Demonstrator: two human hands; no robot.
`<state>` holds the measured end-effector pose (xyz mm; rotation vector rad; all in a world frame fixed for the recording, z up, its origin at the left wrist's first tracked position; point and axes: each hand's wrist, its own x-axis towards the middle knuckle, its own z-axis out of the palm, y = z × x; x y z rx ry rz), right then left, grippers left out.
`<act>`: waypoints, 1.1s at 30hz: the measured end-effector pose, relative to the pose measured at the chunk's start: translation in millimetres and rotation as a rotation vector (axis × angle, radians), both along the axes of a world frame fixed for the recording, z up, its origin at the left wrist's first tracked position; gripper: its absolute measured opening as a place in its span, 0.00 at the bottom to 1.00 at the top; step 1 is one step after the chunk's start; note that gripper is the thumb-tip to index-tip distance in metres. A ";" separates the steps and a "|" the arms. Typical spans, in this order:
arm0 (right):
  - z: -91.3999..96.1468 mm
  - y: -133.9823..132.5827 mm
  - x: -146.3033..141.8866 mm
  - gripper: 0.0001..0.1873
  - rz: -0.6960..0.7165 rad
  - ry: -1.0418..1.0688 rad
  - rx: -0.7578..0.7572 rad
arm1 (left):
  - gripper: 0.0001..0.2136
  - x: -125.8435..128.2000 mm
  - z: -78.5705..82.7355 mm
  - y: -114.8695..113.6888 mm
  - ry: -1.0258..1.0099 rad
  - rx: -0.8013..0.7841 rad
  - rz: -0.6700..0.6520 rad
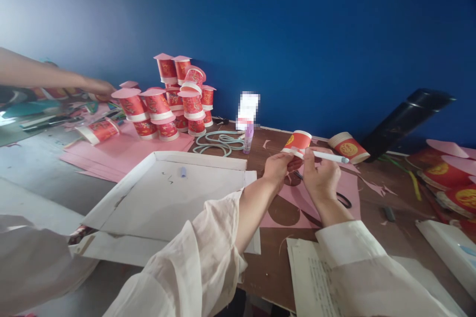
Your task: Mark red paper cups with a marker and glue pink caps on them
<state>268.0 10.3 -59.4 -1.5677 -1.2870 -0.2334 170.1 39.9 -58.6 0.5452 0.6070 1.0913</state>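
Observation:
My left hand is closed around a red paper cup with a gold print and a pale rim, held tilted over the table. In my right hand is a white pen, its far end pointing right and its other end near the cup; the tip is hidden behind my fingers. Below both hands lies pink paper with round holes cut out. Black scissors show partly on it. Just beyond my right hand, a stack of red cups lies on its side.
A shallow white box lid holds a small blue cap. Stacked red cups with pink discs, a coiled cable and a purple tube stand behind. A black bottle leans right. Another person's arm reaches in left.

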 end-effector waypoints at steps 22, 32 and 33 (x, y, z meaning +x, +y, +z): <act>-0.1 -1.1 -1.6 0.25 -0.030 0.000 -0.096 | 0.11 1.6 -1.6 1.9 -0.020 -0.023 0.060; -2.4 -0.5 -1.1 0.18 -0.007 -0.034 -0.035 | 0.11 1.5 -1.0 2.6 -0.006 -0.025 0.049; -2.2 -0.6 -1.0 0.18 -0.004 -0.034 -0.035 | 0.11 1.8 -1.2 2.6 -0.006 -0.025 0.047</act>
